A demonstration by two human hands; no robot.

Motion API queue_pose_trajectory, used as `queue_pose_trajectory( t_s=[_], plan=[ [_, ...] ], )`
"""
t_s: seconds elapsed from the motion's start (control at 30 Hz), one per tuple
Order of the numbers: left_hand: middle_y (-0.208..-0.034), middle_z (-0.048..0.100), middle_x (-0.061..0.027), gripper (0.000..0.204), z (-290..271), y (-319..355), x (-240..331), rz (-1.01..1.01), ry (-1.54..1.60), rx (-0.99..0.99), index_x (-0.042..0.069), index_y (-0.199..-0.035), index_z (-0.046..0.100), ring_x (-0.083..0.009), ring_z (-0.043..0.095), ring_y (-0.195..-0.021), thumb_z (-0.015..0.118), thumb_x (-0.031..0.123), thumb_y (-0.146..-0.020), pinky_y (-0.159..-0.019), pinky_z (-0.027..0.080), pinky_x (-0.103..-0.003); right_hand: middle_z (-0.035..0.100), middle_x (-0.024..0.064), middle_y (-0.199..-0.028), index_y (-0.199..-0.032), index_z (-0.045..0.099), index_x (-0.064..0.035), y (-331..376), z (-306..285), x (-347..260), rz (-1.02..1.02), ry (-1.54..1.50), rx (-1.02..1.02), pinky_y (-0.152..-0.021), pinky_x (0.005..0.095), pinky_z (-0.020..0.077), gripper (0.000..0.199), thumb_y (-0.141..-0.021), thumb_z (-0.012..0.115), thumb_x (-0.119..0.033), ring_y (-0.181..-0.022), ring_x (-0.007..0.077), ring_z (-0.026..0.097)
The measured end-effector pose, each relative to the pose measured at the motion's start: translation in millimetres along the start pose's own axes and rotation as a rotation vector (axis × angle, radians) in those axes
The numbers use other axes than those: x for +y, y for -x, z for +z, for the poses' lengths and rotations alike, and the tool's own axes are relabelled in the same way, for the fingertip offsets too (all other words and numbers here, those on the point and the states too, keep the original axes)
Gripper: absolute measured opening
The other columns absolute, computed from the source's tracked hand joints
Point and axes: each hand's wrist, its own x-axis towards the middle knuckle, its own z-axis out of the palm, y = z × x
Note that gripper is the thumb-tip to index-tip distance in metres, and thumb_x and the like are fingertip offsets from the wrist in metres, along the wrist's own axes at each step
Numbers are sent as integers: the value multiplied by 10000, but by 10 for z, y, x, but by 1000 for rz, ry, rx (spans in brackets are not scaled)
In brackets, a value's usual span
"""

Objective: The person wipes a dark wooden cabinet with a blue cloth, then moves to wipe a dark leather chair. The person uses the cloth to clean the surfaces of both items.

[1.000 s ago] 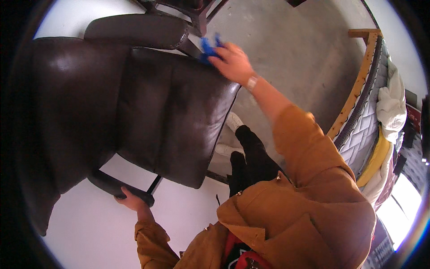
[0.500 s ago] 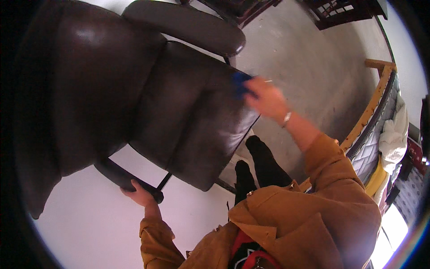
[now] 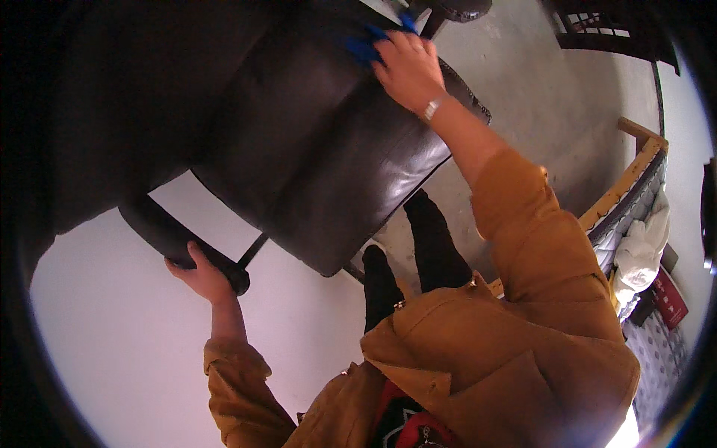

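Note:
A dark brown leather chair (image 3: 321, 157) fills the upper left of the head view. My right hand (image 3: 407, 71) presses a blue cloth (image 3: 366, 46) flat on the chair's seat, near its far side. My left hand (image 3: 198, 272) grips the end of the chair's near padded armrest (image 3: 168, 239) from below. Both sleeves are mustard-coloured.
A wooden bed frame (image 3: 631, 175) with a patterned mattress and white bedding (image 3: 642, 250) stands at the right. Grey concrete floor (image 3: 545, 104) lies beyond the chair, and a dark slatted object (image 3: 605, 33) sits at the top right. My dark-trousered legs stand by the seat's front edge.
My right hand slid the blue cloth from the seat's right edge across the seat, toward its far side. The view shifted closer over the chair. My left hand kept hold of the armrest.

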Motion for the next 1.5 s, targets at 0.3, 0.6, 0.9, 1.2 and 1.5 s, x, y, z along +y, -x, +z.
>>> queue_pose_trajectory(
  t_s=[0.3, 0.6, 0.9, 1.2, 1.5],
  plan=[
    [-1467, 474, -206, 841, 14, -12, 7, 86, 39, -5, -27, -1505, 314, -360, 519, -1286, 651, 464, -912, -1095, 403, -422, 550, 106, -1012, -886, 641, -109, 2332, -69, -2251, 134, -175, -410, -822, 510, 384, 238, -766, 678, -312, -996, 331, 526],
    [-1422, 514, -227, 845, 2, -31, -16, 89, 262, -81, -61, -1454, 372, -352, 534, -1276, 729, 427, -863, -1089, 409, -414, 605, 99, -880, -918, 667, -84, 2368, -477, -1829, 83, -250, -125, -738, 430, 457, 144, -786, 689, -136, -840, 303, 571],
    [-1423, 512, -216, 871, -2, -33, -76, 149, 302, -43, -76, -1458, 359, -336, 521, -1295, 749, 402, -843, -1096, 400, -402, 497, 299, -1318, -1242, 567, -47, 2509, 367, -2039, 654, 73, -55, -968, 661, 392, 514, -782, 660, -257, -1188, 513, 480],
    [-1345, 578, -226, 838, -33, -76, -45, 175, 182, 4, -57, -1404, 432, -368, 573, -1229, 754, 439, -810, -1049, 440, -436, 504, 165, -1124, -1080, 587, -32, 2734, -244, -2757, 591, -1143, -529, -984, 433, 432, 335, -753, 623, -94, -1095, 353, 520],
    [-1383, 551, -236, 922, -21, -15, -66, 142, 89, 102, -33, -1462, 385, -377, 555, -1260, 761, 482, -796, -1073, 416, -447, 613, 107, -1108, -1044, 675, -135, 1483, 33, -2709, -50, 268, -418, -783, 458, 491, 193, -917, 594, -257, -1032, 291, 605]
  ],
)
